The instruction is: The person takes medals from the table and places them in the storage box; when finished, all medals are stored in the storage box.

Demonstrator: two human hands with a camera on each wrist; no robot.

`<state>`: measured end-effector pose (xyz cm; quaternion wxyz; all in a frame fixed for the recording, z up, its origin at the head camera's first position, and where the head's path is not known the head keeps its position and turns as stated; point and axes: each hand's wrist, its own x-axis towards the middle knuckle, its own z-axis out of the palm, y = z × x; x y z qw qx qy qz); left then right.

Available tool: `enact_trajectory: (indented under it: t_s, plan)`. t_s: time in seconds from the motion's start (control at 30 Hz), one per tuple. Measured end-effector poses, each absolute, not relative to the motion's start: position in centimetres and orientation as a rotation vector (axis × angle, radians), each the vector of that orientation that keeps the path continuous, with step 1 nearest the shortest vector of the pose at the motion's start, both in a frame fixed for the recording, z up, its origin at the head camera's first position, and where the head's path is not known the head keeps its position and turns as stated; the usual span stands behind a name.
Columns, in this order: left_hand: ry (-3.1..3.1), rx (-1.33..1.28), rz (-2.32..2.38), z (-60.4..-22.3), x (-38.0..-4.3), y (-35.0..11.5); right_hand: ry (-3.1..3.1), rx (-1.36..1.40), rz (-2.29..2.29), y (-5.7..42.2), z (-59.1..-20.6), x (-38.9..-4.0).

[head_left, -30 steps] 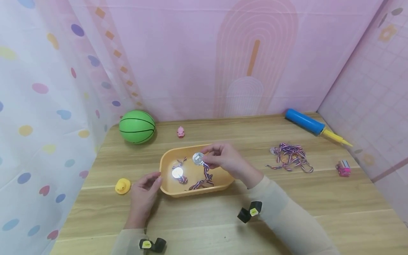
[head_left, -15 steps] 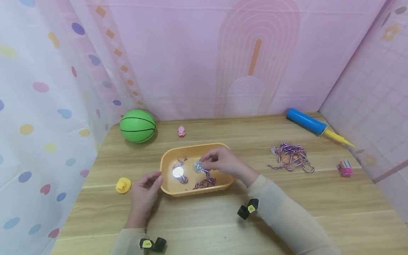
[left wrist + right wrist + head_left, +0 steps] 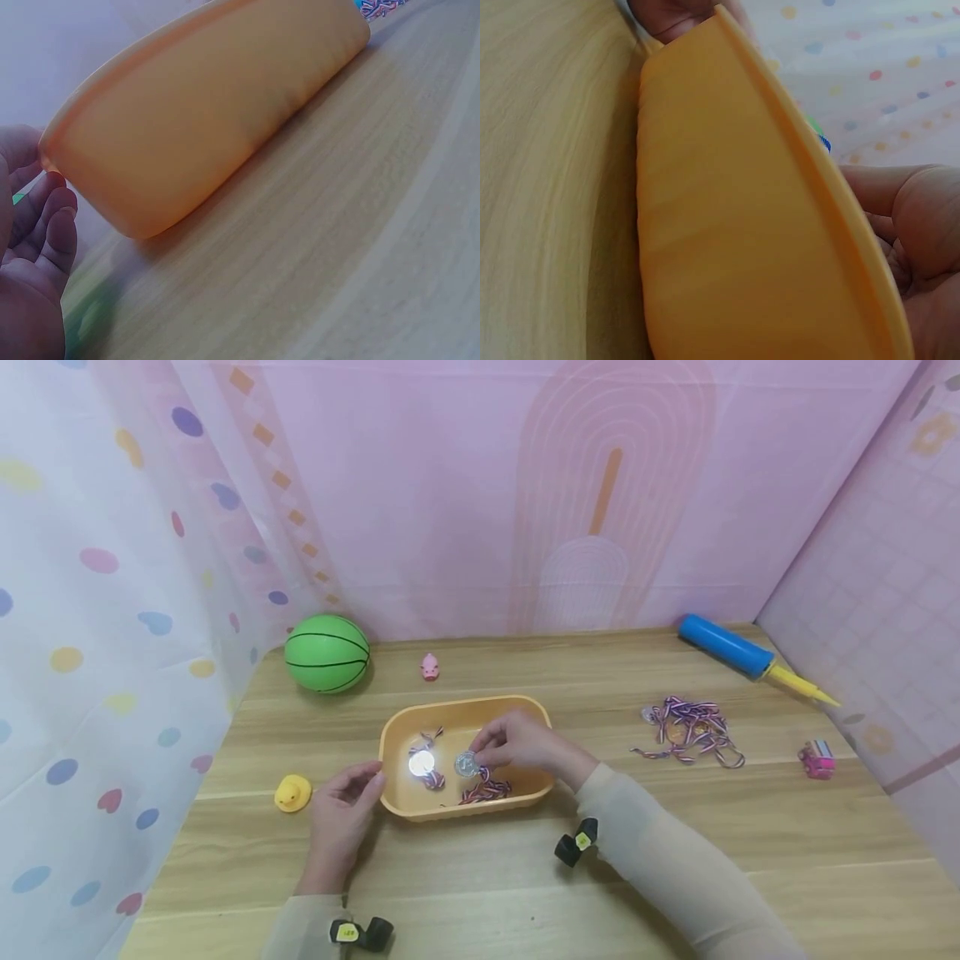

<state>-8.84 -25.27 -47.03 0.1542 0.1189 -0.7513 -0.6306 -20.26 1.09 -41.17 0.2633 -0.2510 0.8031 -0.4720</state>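
A yellow-orange plastic tray (image 3: 465, 812) sits on the table in front of me. At its left end my left hand (image 3: 341, 814) pinches the rim between thumb and fingers; the left wrist view has its fingertips (image 3: 60, 184) right at that corner. Over the tray's inside, my right hand (image 3: 517, 743) holds a silver medal (image 3: 467, 765) by its edge, low in the tray. The striped ribbon (image 3: 486, 789) of this medal lies bunched on the tray floor. Left of it rests a second medal (image 3: 422, 764), glaring white, with its own ribbon. The tray wall (image 3: 727, 202) hides the held medal in the right wrist view.
To the right lies a tangle of medals and striped ribbons (image 3: 690, 731). A pink toy vehicle (image 3: 817, 760) and a blue and yellow hand pump (image 3: 727, 647) are farther right. A green ball (image 3: 327, 653), a pink pig toy (image 3: 430, 667) and a yellow duck (image 3: 292, 793) surround the tray's left side.
My right hand has lowered the silver medal toward the tray floor, its ribbon bunching up beneath. The left hand stays at the tray's rim. The whole head view has shifted slightly.
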Motion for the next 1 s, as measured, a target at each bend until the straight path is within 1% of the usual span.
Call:
enact_trajectory:
  t_s: [0.27, 0.67, 1.0]
  plan:
    - [-2.116, 0.318, -1.828, -47.1, -8.9, -25.3, 2.214, -0.762, -1.157, 0.6, -41.7, -20.3]
    - [-2.125, 0.349, -1.820, -47.2, -8.9, -25.3, 2.265, -0.789, -1.045, 0.1, -43.1, -20.3]
    - [-2.132, 0.360, -1.814, -47.3, -8.8, -25.3, 2.265, -0.784, -0.995, -0.2, -43.4, -20.2]
